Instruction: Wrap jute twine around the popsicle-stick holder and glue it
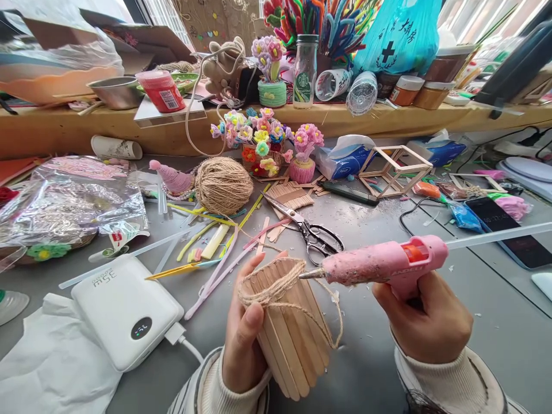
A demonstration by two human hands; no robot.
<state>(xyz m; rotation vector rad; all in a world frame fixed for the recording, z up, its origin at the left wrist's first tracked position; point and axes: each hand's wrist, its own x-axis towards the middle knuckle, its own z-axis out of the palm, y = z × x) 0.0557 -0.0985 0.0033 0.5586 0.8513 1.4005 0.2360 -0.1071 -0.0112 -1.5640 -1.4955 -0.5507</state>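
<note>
Fingers [248, 322] of the left hand [244, 339] are wrapped around a small cup of popsicle sticks [288, 333], thumb pressed on the front and fingertips showing behind the rim; the cup is held tilted above the grey table [371, 368], near the bottom middle of the view. A loop of jute twine [276, 293] circles its upper part and hangs slack down the right side. The right hand [425, 322] is closed around the handle of a pink hot glue gun [383, 261], whose metal nozzle touches the cup's rim at the twine; a clear glue stick [495, 236] juts from its back.

To the left lies a white power bank [123, 310] with its cable, resting partly on white tissue paper [52, 362]. Just beyond the cup lie scissors [308, 230], open, and loose pipe cleaners and sticks [224, 236]. Farther back sit a ball of jute twine [223, 185], a fan of popsicle sticks [293, 195], pots of pipe-cleaner flowers [263, 141] and a stick-frame cube [394, 169]. A phone [504, 227] lies to the right. On the wooden shelf [64, 129] behind stand a glass bottle [305, 72] and a teal plastic bag [399, 34].
</note>
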